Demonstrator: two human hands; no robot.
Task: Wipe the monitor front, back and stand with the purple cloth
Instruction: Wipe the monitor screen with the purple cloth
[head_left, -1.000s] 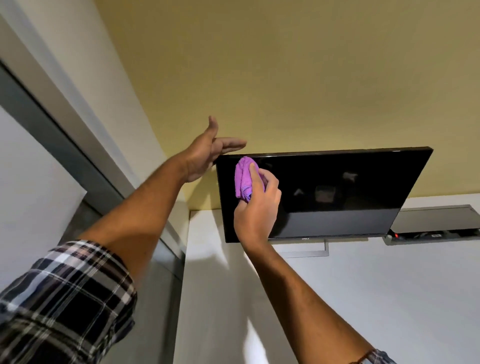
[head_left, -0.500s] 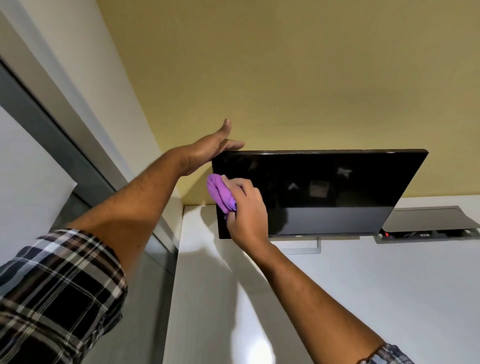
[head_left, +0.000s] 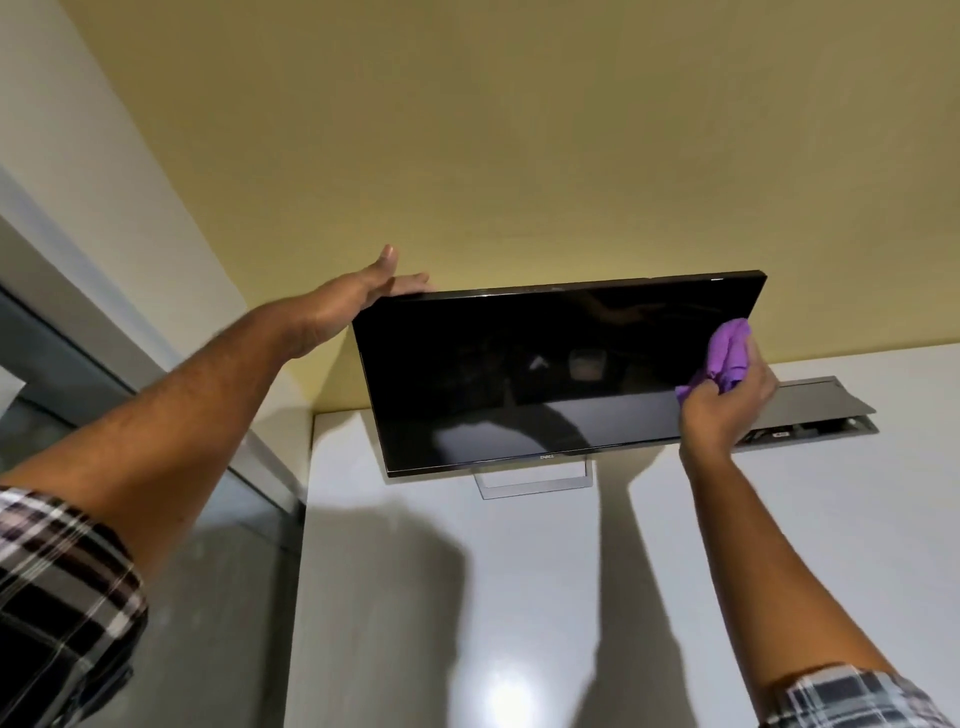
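A: Where's your right hand?

B: At the right edge of the monitor, fingers curled tight round the bunched purple cloth, pressing it against the dark screen there.

A: And your left hand?

B: Spread flat and wide, holding nothing, palm against the monitor's top left corner with the fingers reaching over its upper edge.

A: The monitor itself?

B: Upright on the white table, its grey stand showing just below the bottom bezel. Beside your right hand, a cable hatch in the table has its flap raised.
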